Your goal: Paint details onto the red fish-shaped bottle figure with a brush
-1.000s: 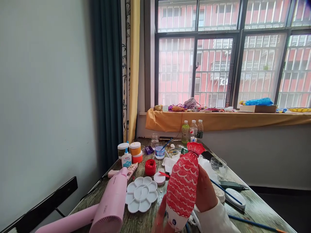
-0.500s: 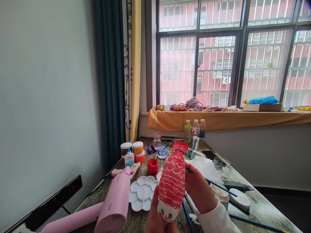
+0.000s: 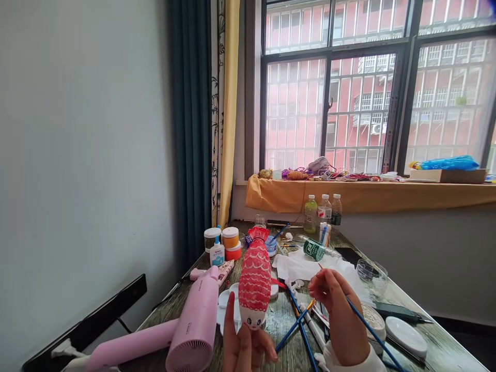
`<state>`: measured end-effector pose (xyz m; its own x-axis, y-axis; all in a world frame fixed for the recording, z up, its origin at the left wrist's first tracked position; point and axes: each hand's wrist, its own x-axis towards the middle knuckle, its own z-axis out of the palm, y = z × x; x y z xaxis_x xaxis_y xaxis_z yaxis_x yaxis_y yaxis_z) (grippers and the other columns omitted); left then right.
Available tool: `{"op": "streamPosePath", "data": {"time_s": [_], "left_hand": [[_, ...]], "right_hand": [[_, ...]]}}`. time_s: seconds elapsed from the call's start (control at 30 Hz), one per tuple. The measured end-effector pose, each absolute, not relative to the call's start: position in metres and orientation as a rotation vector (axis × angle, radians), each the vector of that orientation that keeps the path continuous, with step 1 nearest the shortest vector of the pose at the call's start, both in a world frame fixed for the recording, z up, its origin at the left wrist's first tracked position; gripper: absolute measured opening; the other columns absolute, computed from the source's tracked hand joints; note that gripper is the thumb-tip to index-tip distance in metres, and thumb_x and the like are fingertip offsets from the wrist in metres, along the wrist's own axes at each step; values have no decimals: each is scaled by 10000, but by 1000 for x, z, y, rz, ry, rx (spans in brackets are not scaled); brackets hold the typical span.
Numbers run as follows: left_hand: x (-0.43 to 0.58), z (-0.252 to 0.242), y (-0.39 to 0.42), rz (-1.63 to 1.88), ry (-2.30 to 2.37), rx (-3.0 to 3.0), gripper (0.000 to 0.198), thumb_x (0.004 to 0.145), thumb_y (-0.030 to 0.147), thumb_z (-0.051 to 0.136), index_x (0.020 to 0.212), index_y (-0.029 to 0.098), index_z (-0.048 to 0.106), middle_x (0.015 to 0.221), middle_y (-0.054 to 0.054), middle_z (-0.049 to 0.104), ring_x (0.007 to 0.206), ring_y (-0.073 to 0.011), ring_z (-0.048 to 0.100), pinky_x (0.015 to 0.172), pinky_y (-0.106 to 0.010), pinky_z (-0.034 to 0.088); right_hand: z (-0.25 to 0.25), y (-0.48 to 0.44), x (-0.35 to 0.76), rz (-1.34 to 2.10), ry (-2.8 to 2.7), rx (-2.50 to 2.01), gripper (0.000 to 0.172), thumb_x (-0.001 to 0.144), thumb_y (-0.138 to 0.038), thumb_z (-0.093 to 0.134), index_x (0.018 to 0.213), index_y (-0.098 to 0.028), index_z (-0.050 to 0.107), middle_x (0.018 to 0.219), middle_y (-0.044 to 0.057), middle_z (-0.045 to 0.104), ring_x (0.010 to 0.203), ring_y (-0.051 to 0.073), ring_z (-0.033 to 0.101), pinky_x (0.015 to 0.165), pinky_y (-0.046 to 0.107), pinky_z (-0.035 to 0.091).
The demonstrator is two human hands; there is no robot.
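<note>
A red fish-shaped figure (image 3: 254,276) with white wavy scale lines, a gathered tail end on top and a white painted face at the bottom stands nearly upright in front of me. My left hand (image 3: 245,349) grips it from below near the face, with one finger raised along its left side. To the right, apart from the figure, my right hand (image 3: 343,315) pinches a thin blue paintbrush (image 3: 363,323). Its handle slants down to the right behind the hand, and a small tip pokes out above the fingers. A white flower-shaped palette (image 3: 225,310) is partly hidden behind the left hand and figure.
A pink hair dryer (image 3: 196,323) lies at the left. Paint jars (image 3: 230,237) and a glue bottle (image 3: 217,253) stand behind it. More brushes (image 3: 300,325), white tissue (image 3: 294,266), a green-labelled bottle (image 3: 313,249) and a round white lid (image 3: 406,336) lie to the right.
The view has swung left. My right hand has come away from the figure's side to the right, brush in its fingers. The figure has moved left and now overlaps the water cup.
</note>
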<state>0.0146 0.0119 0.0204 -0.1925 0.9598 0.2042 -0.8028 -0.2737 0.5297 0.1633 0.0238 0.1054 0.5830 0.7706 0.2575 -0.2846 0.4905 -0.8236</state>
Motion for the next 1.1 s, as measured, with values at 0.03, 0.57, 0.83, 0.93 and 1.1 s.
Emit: {"op": "streamPosePath", "data": {"time_s": [0.03, 0.57, 0.83, 0.93, 1.1], "left_hand": [[14, 18, 14, 1775, 372, 578, 1004, 940, 522, 764, 1728, 343, 169, 503, 30, 685, 431, -157, 620, 472, -209, 463], [17, 31, -2, 1828, 527, 501, 841, 879, 518, 842, 1611, 282, 502, 549, 66, 619, 478, -114, 561, 510, -218, 440], [10, 35, -4, 1772, 574, 584, 1017, 800, 590, 888, 1641, 231, 444, 546, 74, 616, 486, -130, 569, 523, -242, 457], [9, 41, -5, 1780, 583, 537, 1102, 686, 595, 964, 1595, 196, 487, 555, 88, 608, 468, -123, 545, 479, -235, 433], [12, 45, -6, 1789, 572, 517, 1023, 687, 574, 973, 1542, 207, 549, 585, 91, 610, 461, -106, 545, 467, -222, 430]], "right_hand": [[106, 22, 163, 694, -678, -829, 678, 454, -809, 928, 657, -204, 700, 592, 4, 667, 556, 136, 585, 522, 253, 515], [93, 8, 169, 423, -837, -825, 560, 851, -779, 683, 827, -228, 776, 628, -7, 639, 621, 160, 566, 603, 307, 446], [89, 1, 171, 346, -917, -926, 518, 842, -729, 753, 963, -230, 818, 749, -2, 690, 692, 163, 570, 673, 321, 474], [91, -1, 169, 328, -902, -962, 533, 745, -741, 834, 928, -244, 781, 722, -21, 703, 691, 153, 620, 658, 290, 502], [92, -6, 175, 278, -972, -1026, 417, 740, -604, 883, 931, -249, 776, 902, 36, 823, 798, 203, 747, 721, 311, 588]]}}
